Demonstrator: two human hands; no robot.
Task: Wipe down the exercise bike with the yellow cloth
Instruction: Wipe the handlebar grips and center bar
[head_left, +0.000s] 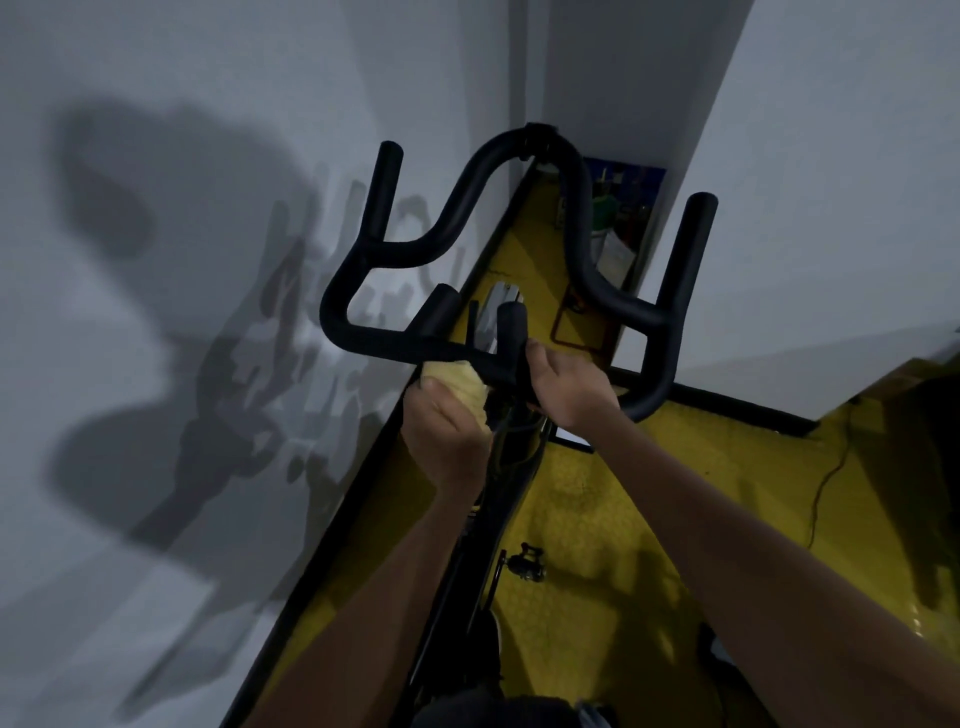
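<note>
Left hand (441, 431) pinches the soft, limp yellow cloth (462, 382) against the handlebar (395, 351) crossbar; right hand (566, 384) curls round the bar's centre, steadying, bunching needed

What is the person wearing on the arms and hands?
Nothing that shows: the left hand and right hand are bare, with no gloves, rings or watch visible. Both forearms are bare to the frame's bottom edge; no sleeve is in view.
</note>
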